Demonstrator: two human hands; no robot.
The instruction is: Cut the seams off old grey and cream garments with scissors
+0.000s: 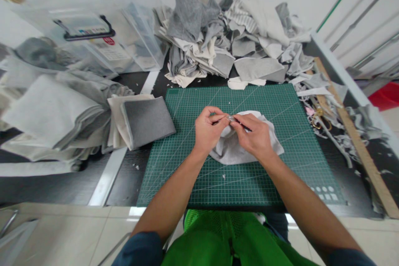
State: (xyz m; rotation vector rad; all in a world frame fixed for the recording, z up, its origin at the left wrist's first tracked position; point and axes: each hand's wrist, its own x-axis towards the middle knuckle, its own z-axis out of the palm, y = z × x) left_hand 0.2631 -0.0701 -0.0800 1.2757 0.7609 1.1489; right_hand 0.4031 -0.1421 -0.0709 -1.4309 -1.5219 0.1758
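A person in a green vest (224, 237) works at a dark bench (123, 183), both forearms reaching forward over a gridded green cutting mat (181, 178). On the mat, a little right of its middle, lies a pale gray cloth (232, 153), its long axis running roughly left to right, one pointed corner aimed right. Above the cloth, the left hand (215, 122) and right hand (241, 122) meet, nearly closed, fingertips pinching a small silvery item (230, 118) too small to identify; a slim dark piece (247, 128) shows among the right hand's fingers. Whether either hand also grips the cloth cannot be told. Folded dark gray fabric (151, 120) overlaps the mat's left edge; beyond the far edge rise heaped gray and cream scraps (199, 20), beside a clear plastic bin (102, 45).
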